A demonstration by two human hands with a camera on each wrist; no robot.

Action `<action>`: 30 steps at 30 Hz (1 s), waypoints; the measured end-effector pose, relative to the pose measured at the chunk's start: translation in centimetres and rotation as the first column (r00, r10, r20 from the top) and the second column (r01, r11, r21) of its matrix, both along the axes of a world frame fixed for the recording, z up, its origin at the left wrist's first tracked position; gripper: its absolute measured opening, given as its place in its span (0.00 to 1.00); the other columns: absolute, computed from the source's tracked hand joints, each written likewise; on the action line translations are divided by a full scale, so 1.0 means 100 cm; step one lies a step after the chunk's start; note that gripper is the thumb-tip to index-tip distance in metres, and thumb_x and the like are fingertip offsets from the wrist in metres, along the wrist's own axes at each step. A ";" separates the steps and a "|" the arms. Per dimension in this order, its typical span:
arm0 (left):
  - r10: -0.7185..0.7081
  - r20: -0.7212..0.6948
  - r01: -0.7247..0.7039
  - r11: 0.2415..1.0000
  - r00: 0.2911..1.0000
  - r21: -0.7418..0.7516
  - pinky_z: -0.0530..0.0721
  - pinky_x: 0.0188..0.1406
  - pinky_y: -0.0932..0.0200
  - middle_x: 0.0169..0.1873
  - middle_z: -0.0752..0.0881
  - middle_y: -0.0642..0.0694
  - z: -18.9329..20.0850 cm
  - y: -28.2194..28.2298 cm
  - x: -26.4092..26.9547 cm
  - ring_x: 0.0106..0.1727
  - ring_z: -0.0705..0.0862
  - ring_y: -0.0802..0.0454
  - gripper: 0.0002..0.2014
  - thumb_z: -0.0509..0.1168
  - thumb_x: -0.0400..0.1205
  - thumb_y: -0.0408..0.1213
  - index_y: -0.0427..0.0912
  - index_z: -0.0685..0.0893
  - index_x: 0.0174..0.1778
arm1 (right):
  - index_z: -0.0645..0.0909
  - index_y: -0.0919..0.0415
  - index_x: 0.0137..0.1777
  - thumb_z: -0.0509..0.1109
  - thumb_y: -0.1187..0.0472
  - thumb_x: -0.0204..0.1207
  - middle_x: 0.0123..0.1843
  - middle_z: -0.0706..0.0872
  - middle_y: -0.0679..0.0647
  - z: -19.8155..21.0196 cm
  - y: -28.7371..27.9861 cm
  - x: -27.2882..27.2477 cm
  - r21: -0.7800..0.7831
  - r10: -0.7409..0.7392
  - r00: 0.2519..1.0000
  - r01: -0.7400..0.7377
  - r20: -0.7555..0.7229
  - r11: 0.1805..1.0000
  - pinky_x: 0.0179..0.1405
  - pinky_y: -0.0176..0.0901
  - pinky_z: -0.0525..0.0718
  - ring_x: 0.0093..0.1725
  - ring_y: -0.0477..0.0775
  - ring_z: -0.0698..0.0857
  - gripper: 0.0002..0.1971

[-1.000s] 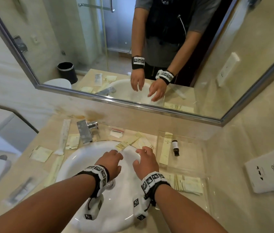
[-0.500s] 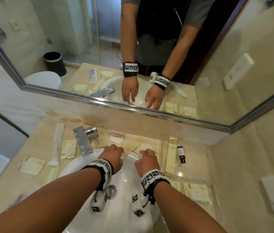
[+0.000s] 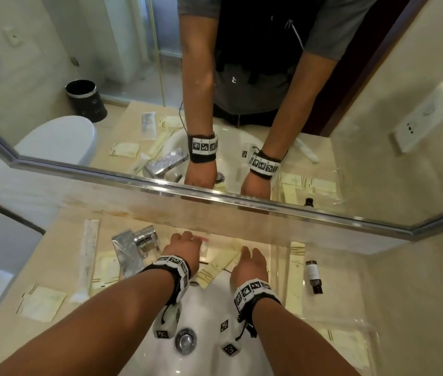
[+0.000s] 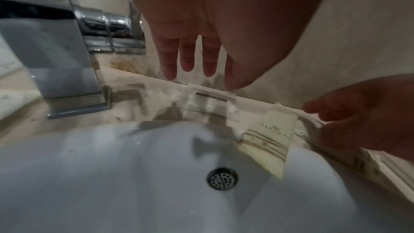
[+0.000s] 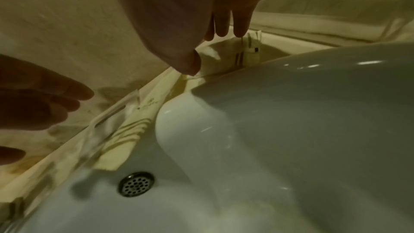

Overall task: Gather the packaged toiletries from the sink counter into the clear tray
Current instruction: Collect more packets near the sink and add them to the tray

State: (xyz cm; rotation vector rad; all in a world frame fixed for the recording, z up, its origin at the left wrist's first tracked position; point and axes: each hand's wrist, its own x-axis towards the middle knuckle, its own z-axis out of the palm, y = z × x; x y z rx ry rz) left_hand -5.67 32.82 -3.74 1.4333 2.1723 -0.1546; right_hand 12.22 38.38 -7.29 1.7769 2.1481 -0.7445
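Both your arms are out over the white basin point(image 3: 122, 346), reaching for the back strip of the counter under the mirror point(image 3: 242, 194). Your left hand point(image 3: 182, 249) hangs with its fingers straight and spread, holding nothing, right above a small clear packet point(image 4: 209, 103) that lies flat against the back wall, just right of the chrome faucet point(image 3: 133, 246). Your right hand point(image 3: 250, 263) is loose too, fingers extended and gripping nothing, hovering over a cream sachet point(image 5: 228, 54) tucked behind the basin rim (whether the fingertips touch it, I can't tell, the wrist view is blurred). Between your hands a long cream packet point(image 3: 216, 267) lies slanted, its near end hanging over the basin's edge.

The clear tray point(image 3: 369, 332) sits on the counter to your right, already holding a tall cream packet point(image 3: 295, 278), a small dark bottle point(image 3: 313, 276) lying beside it, and a flat cream sachet point(image 3: 348, 348) in the near end.

Left of the faucet, a long white wrapped item point(image 3: 86, 261), a cream packet point(image 3: 107, 270) next to it, and a square cream sachet point(image 3: 42, 303) nearer you are lying loose on the counter.
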 end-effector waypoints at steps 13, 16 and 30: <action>0.016 0.050 -0.010 0.993 0.999 -0.117 0.77 0.69 0.42 0.79 0.62 0.49 -0.033 0.015 -0.004 0.77 0.62 0.41 0.39 0.61 0.72 0.31 0.60 0.61 0.79 | 0.51 0.57 0.88 0.71 0.64 0.73 0.78 0.65 0.60 -0.010 0.023 -0.006 0.031 0.040 0.992 -0.044 0.122 0.999 0.71 0.53 0.78 0.74 0.62 0.70 0.46; 0.001 0.000 -0.001 0.992 1.000 -0.125 0.82 0.61 0.43 0.72 0.68 0.47 -0.035 0.018 -0.003 0.70 0.69 0.40 0.35 0.63 0.73 0.31 0.56 0.64 0.77 | 0.56 0.55 0.86 0.73 0.60 0.75 0.73 0.70 0.59 -0.008 0.027 -0.006 0.028 0.012 0.987 -0.017 0.162 0.999 0.64 0.54 0.81 0.71 0.62 0.74 0.42; -0.077 -0.128 0.058 0.987 0.989 -0.148 0.81 0.61 0.45 0.71 0.69 0.38 -0.035 0.026 -0.007 0.68 0.72 0.36 0.22 0.53 0.83 0.31 0.43 0.69 0.75 | 0.68 0.61 0.73 0.75 0.51 0.77 0.70 0.72 0.61 -0.006 0.042 -0.001 -0.045 -0.061 0.993 0.066 0.105 0.997 0.64 0.51 0.82 0.68 0.65 0.80 0.30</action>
